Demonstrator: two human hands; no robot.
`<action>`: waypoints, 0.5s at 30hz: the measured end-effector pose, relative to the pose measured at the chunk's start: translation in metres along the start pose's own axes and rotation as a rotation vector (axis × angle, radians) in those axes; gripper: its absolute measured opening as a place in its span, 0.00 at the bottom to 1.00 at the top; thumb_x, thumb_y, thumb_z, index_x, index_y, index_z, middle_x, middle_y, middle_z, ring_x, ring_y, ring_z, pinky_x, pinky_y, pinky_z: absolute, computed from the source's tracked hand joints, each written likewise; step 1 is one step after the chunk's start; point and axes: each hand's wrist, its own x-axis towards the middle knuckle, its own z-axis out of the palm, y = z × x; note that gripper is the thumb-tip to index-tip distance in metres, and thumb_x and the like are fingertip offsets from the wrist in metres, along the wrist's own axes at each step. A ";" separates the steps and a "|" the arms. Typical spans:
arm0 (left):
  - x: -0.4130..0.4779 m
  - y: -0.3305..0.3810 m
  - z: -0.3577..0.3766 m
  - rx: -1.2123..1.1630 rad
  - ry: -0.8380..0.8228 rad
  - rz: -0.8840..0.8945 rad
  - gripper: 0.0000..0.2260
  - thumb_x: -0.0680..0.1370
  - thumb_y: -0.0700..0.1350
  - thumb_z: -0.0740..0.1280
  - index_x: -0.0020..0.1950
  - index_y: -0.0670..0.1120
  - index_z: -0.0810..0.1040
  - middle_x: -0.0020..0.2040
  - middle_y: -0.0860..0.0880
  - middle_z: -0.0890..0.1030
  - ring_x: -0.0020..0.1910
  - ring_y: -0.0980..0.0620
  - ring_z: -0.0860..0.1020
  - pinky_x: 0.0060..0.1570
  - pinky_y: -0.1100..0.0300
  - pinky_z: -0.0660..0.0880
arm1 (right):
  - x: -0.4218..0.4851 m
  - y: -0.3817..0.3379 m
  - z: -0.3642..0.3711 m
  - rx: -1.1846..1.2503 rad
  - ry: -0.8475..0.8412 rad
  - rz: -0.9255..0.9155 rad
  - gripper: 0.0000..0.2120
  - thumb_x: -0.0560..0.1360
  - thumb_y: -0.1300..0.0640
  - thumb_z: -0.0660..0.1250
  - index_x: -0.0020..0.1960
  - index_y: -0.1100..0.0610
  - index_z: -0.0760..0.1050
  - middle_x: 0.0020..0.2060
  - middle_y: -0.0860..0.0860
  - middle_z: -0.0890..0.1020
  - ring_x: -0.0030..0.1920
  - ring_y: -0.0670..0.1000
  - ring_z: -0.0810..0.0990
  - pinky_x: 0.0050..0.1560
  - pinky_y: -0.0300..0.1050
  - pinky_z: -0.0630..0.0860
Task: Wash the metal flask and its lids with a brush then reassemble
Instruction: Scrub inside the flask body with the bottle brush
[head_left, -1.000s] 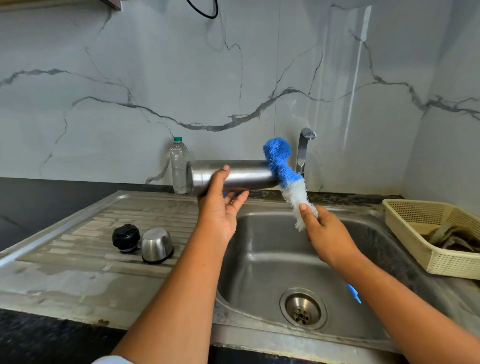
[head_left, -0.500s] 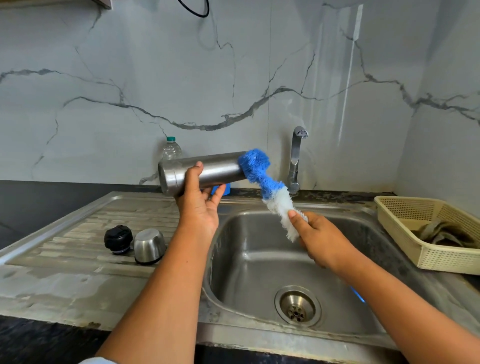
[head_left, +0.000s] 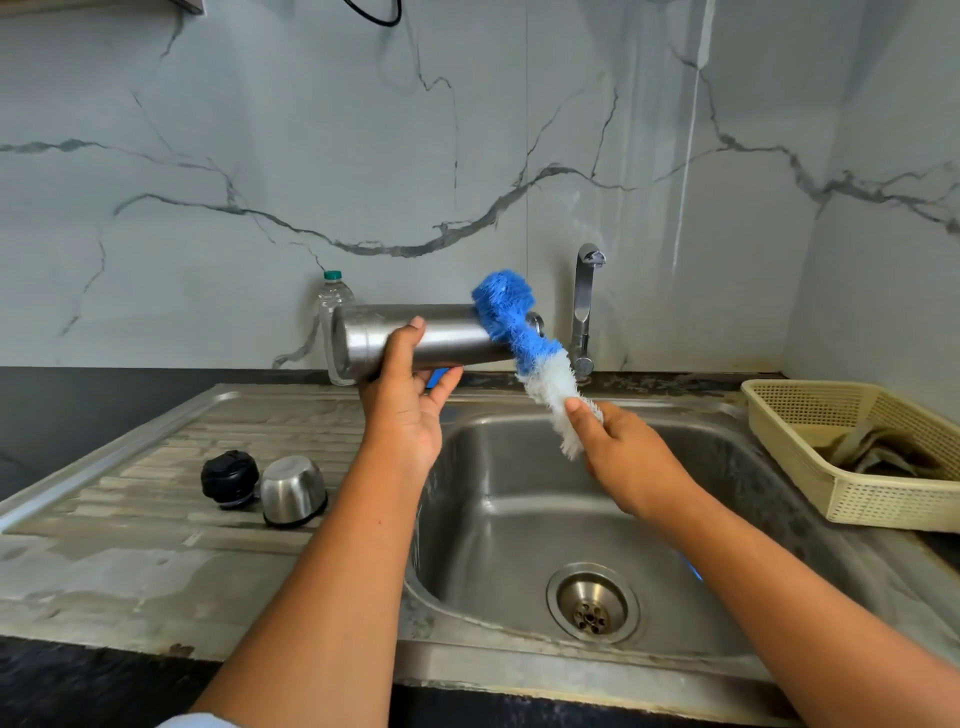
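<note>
My left hand (head_left: 410, 410) grips the metal flask (head_left: 441, 338) lying sideways above the sink's left rim, its base to the left. My right hand (head_left: 623, 452) holds the blue and white bottle brush (head_left: 524, 343) by its lower end; the blue bristles press on the flask's right end, near the mouth. The brush's blue handle tip (head_left: 693, 571) shows under my right forearm. On the draining board stand the black inner lid (head_left: 229, 478) and, just right of it, the steel cup lid (head_left: 292, 496), upside down.
The steel sink basin (head_left: 519, 545) with its drain (head_left: 592, 605) lies below my hands. The tap (head_left: 584, 306) stands behind it. A clear plastic bottle (head_left: 332, 301) stands behind the flask. A cream basket (head_left: 841, 488) with a cloth sits at the right.
The flask and both hands have shifted slightly between frames. The brush head has slid along the flask's right end, and still presses on it.
</note>
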 end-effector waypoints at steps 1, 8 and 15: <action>0.003 0.004 -0.002 -0.028 0.006 0.023 0.21 0.74 0.45 0.77 0.66 0.46 0.79 0.59 0.44 0.83 0.60 0.45 0.82 0.47 0.52 0.84 | -0.002 0.002 -0.001 -0.012 -0.017 -0.004 0.20 0.83 0.36 0.54 0.48 0.48 0.75 0.32 0.44 0.76 0.32 0.43 0.73 0.35 0.40 0.66; -0.004 -0.009 0.003 0.112 -0.035 0.006 0.35 0.62 0.51 0.83 0.67 0.45 0.79 0.66 0.43 0.82 0.65 0.44 0.80 0.47 0.51 0.84 | 0.002 -0.004 0.001 0.018 0.015 -0.005 0.20 0.83 0.37 0.53 0.51 0.50 0.74 0.32 0.44 0.75 0.33 0.43 0.72 0.35 0.40 0.66; 0.003 0.001 -0.006 -0.001 -0.018 0.031 0.16 0.74 0.46 0.77 0.60 0.47 0.81 0.61 0.44 0.83 0.62 0.45 0.81 0.45 0.53 0.84 | -0.006 0.003 0.000 -0.006 -0.067 0.000 0.19 0.83 0.36 0.54 0.46 0.48 0.74 0.31 0.44 0.75 0.30 0.42 0.72 0.33 0.39 0.66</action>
